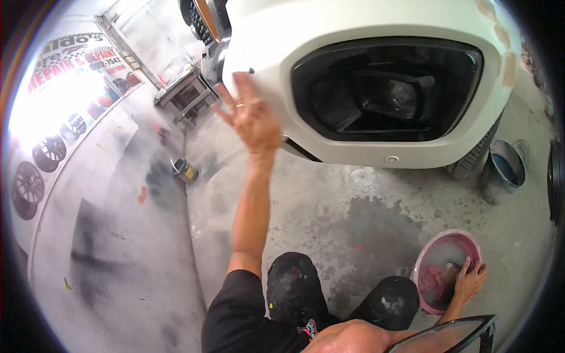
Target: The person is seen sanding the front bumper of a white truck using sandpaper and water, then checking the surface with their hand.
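Note:
My left hand [254, 122] is raised with its fingers spread, holding nothing. It is beside the corner of a car's white bumper [347, 154]; whether it touches the surface I cannot tell. A ring shows on one finger. Low on the right, my right hand [469, 281] is at the right side of a pink basin [419, 266], its fingers bent over the inside. Cloudy water and a pink cloth [431, 281] are in the basin. Against the fingers is a dark and brownish piece [449, 276], which they seem to grip; its kind is unclear.
A black bumper recess [385, 88] faces me. A grey bucket [505, 172] stands by the tyre [471, 159] at right. By the left wall are a small dark pail [187, 171] and a workbench [185, 94]. Wet patches [371, 247] mark the concrete floor before my knees.

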The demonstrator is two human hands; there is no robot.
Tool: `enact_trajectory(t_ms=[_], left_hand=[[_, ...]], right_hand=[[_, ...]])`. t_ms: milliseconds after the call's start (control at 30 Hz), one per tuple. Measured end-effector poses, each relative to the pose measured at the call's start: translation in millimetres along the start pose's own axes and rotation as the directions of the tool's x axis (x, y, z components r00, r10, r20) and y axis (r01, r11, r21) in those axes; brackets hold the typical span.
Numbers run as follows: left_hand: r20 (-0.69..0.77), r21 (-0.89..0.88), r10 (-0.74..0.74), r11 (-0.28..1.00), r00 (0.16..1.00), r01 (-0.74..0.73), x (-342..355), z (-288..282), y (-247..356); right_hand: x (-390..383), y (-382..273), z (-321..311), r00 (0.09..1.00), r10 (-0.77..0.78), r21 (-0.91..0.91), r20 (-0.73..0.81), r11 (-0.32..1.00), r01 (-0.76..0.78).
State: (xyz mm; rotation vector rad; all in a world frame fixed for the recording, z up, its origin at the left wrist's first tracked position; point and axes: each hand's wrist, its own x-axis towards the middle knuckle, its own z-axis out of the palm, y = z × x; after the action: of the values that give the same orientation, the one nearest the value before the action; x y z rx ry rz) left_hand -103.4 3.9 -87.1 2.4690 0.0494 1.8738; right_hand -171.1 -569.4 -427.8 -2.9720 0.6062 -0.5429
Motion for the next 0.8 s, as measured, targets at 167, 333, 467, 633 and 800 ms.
enact_trajectory(t_ms=[167,333,467,633,800], left_hand=[[-0.100,-0.044,-0.138,0.990,0.985,0.134,9,13,31],[-0.048,0.190,0.085,0.979,0.995,-0.075,17,6,32],[0.001,0.095,-0.203,0.975,0.979,0.202,22,-10,-9],[-0.111,-0.053,0.110,0.992,0.988,-0.116,19,11,49],[-0.090,0.074,0.013,0.997,0.996,-0.007,12,1,-26]], right_hand=[[-1,-1,-1,1.000,-0.016,0.002,-0.007,1.000,0.016],[0,0,0,1.000,-0.006,0.004,-0.004,1.000,0.006],[-2,0,-3,0.999,0.014,-0.009,0.032,1.000,-0.014],[1,3,1,1.000,0.001,-0.008,0.011,1.000,-0.001],[-2,-5,-2,1.000,0.022,0.016,0.015,1.000,-0.022]])
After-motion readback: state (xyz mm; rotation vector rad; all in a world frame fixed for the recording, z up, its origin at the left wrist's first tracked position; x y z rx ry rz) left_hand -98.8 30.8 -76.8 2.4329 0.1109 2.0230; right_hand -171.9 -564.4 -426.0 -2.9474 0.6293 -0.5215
